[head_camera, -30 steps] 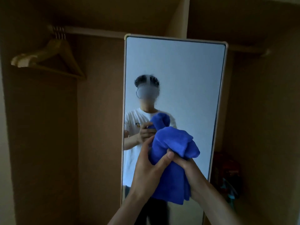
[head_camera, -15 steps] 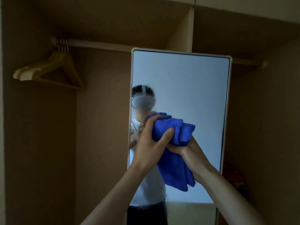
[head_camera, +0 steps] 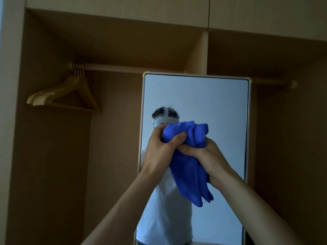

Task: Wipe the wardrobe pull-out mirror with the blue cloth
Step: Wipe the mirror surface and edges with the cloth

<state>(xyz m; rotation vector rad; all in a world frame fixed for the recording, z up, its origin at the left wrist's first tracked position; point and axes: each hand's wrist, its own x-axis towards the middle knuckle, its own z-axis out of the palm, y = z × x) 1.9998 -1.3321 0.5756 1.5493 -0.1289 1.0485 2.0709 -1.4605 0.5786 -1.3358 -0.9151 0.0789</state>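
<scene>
Both hands, left hand (head_camera: 160, 152) and right hand (head_camera: 207, 156), gripped the bunched fuzzy blue cloth (head_camera: 187, 167) before the tall rounded-corner mirror (head_camera: 221, 106), wooden hangers (head_camera: 67, 93) at the rail's left end.

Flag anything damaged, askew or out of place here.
Nothing stands out. The mirror shows no crack, the wooden hangers hang on the rail, and the left hand and right hand grip the blue cloth.

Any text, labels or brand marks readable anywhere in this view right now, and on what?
None legible.
The mirror, blue cloth and wooden hangers show no print.
A dark smudge on the headset reflected in the mirror is too blurred to read.
</scene>
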